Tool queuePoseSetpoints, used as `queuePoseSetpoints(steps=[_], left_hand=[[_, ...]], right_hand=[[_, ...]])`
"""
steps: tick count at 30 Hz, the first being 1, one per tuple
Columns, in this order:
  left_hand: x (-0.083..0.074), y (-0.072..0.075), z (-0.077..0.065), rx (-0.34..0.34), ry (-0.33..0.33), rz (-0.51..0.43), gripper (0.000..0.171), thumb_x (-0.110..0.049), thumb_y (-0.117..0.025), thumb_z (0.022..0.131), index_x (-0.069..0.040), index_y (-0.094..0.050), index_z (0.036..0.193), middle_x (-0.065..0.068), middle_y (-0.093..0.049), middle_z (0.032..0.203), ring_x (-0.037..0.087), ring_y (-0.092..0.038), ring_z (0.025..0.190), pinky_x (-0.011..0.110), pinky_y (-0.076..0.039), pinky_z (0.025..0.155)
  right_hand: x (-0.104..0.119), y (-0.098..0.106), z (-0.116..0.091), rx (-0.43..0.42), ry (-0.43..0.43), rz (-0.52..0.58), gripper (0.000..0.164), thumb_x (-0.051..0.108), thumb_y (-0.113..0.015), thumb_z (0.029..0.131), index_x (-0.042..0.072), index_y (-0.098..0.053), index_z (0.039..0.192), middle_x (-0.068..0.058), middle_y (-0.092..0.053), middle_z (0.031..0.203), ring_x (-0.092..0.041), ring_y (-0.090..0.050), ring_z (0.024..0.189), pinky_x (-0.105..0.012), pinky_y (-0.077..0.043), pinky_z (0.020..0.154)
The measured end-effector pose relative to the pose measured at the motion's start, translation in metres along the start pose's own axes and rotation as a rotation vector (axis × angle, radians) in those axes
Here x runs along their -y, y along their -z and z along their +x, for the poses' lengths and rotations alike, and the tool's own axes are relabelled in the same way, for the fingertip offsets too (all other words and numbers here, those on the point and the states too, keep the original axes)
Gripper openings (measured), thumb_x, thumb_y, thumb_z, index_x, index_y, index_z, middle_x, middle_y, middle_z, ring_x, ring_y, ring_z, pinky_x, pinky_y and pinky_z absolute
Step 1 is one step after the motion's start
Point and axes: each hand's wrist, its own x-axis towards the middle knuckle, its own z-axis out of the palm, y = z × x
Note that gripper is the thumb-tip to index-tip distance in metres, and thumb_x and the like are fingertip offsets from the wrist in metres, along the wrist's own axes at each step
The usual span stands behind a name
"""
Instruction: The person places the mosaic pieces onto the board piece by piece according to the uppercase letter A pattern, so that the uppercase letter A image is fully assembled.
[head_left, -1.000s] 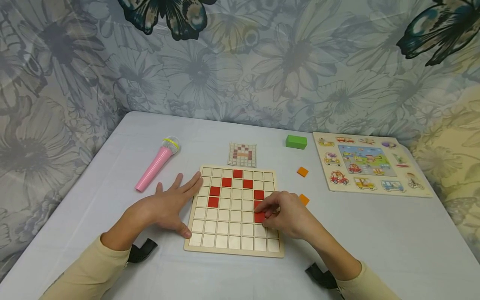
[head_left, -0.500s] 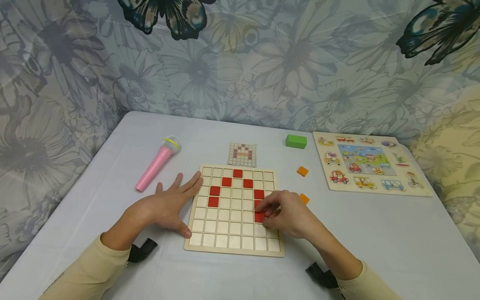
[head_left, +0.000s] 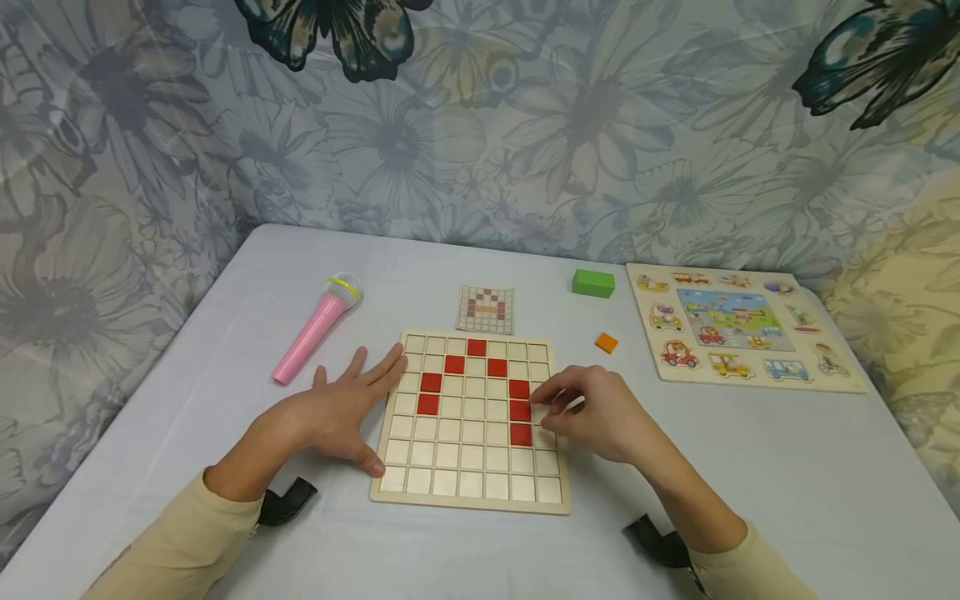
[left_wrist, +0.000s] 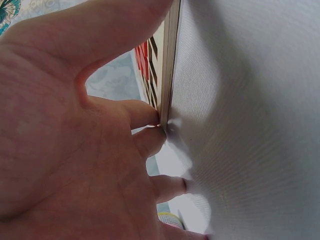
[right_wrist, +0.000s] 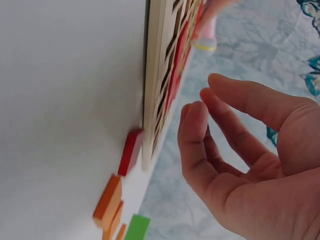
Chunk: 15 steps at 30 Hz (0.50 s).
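Observation:
A wooden grid board (head_left: 471, 505) lies on the white table with several red square tiles (head_left: 521, 434) in its cells, forming a peaked outline with a longer right side. My left hand (head_left: 337, 417) is spread flat at the board's left side, its thumb and fingertips touching the edge. Over the right edge hovers my right hand (head_left: 592, 414), thumb and fingers slightly bent and apart, with nothing between them in the right wrist view. There, a loose red tile (right_wrist: 131, 152) stands beside the board's edge, near several orange tiles (right_wrist: 107, 202); the right hand hides it in the head view.
Behind the board lies a small pattern card (head_left: 486, 310). To the left is a pink toy microphone (head_left: 311, 337). A green block (head_left: 592, 283) and an orange tile (head_left: 606, 342) lie at the back right, next to a picture puzzle board (head_left: 742, 329) of vehicles.
My right hand has lifted off the red tiles and moved right and back, uncovering the lower red tiles in the right column and covering the nearer orange tile. The left hand stays in place.

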Motion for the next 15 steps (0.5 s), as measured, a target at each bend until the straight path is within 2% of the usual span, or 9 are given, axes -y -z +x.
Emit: queuePoseSetpoints(steps=[7, 15], left_hand=[[-0.001, 0.000, 0.001, 0.002, 0.005, 0.001, 0.140, -0.046, -0.097, 0.065, -0.015, -0.009, 0.169, 0.001, 0.006, 0.178, 0.051, 0.002, 0.159, 0.088, -0.008, 0.110], [-0.003, 0.001, 0.000, 0.002, 0.003, 0.010, 0.140, -0.047, -0.097, 0.065, -0.015, -0.009, 0.169, 0.002, 0.006, 0.178, 0.052, 0.001, 0.159, 0.089, -0.009, 0.109]], right_hand=[[-0.008, 0.014, -0.002, -0.019, -0.073, 0.057, 0.023, 0.004, -0.078, 0.086, 0.010, -0.079, 0.108, -0.007, -0.073, 0.098, -0.017, -0.071, 0.078, -0.033, -0.058, 0.062], [-0.022, 0.024, -0.005, -0.042, -0.113, -0.005, 0.022, 0.004, -0.076, 0.087, 0.010, -0.079, 0.108, -0.007, -0.074, 0.102, -0.020, -0.066, 0.087, -0.033, -0.056, 0.065]])
